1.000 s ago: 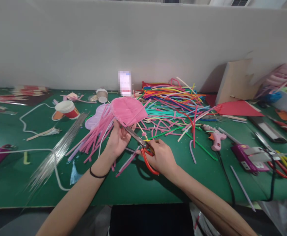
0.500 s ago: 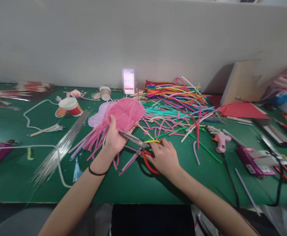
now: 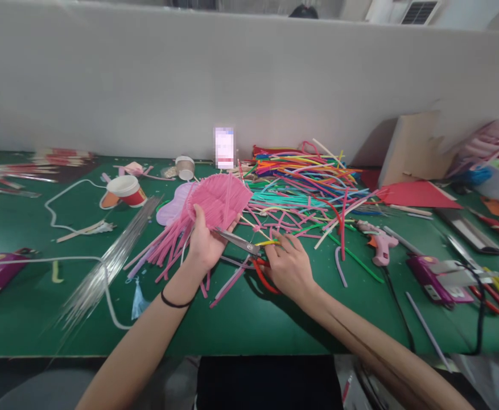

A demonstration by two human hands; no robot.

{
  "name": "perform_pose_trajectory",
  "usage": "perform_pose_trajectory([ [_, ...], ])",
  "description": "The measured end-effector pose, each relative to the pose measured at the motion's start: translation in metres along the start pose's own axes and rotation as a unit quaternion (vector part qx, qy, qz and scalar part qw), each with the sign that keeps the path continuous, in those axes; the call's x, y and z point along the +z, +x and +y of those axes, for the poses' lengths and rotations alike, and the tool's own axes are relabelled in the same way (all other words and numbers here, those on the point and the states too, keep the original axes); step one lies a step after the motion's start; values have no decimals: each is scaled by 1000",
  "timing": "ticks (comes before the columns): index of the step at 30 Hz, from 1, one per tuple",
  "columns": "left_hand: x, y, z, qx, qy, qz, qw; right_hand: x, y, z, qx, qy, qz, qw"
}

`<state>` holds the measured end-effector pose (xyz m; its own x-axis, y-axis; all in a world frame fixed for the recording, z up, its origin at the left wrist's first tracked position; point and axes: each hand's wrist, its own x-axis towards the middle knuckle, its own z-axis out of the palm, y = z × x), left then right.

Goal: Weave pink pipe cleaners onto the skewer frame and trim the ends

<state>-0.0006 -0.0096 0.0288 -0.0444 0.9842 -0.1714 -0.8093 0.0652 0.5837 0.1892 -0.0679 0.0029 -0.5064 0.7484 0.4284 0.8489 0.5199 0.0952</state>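
While the left hand (image 3: 206,244) grasps the pink piece (image 3: 213,202) above the worktop (image 3: 232,330), the right hand (image 3: 291,266) holds the scissors (image 3: 250,247). The blades (image 3: 234,239) lie at the pink piece's lower edge.

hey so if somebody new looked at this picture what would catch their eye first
Probably the rounded pink piece held up in the left hand near the middle of the view, with the scissors in the right hand pointing toward its lower edge. Next might come the many-coloured heap of thin sticks farther back on the green table, just right of centre.
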Motion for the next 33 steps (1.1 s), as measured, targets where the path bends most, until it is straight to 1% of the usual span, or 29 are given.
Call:
perform_pose_trajectory([
  [4, 1, -1, 1, 29, 14, -2, 999, -9, 5, 5, 2, -32, -41, 999],
  [7, 0, 0, 2, 35, 17, -9, 999, -17, 7, 6, 6, -35, -57, 998],
  [13, -3, 1, 10, 29, 29, -12, 999, -27, 11, -5, 28, -26, -95, 995],
  [16, -4, 2, 14, 35, 27, -16, 999, -26, 13, -16, 47, -11, -114, 992],
  [20, -5, 3, 17, 37, 27, -4, 999, -19, 13, -29, 63, 6, -119, 991],
  [25, -7, 4, 15, 48, 26, -20, 998, -10, 13, -30, 53, -5, -143, 988],
  [27, -7, 4, 15, 48, 28, -20, 998, -8, 12, -27, 53, -10, -135, 989],
  [29, -7, 4, 15, 52, 26, -13, 998, -8, 10, -25, 62, -6, -103, 993],
  [31, -6, 4, 16, 67, 23, 0, 998, -13, 7, -21, 80, 6, -63, 995],
  [33, -5, 3, 18, 90, 25, 12, 996, -24, 5, -14, 115, 18, -32, 993],
])
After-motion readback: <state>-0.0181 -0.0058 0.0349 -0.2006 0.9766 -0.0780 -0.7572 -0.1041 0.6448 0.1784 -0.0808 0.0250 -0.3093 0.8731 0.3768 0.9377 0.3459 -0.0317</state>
